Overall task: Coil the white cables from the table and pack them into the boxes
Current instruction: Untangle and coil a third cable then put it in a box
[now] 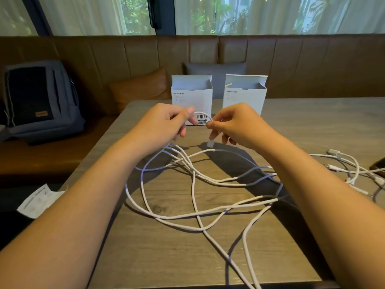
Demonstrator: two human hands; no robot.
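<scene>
A long white cable (193,184) sprawls in loose loops over the wooden table (166,257). My left hand (166,122) grips several strands of it, and a short arc of cable runs from that hand to my right hand (231,124). My right hand pinches the cable near its end, with the white plug (210,143) hanging just below the fingers. Two open white boxes stand behind my hands: the left box (192,97) and the right box (245,97). A second bundle of white cables (354,170) lies at the table's right edge.
A dark object (378,164) sits at the far right edge beside the cables. A brown bench with an orange cushion (141,86) and a grey backpack (39,99) runs behind and to the left. A printed paper (37,202) lies left of the table.
</scene>
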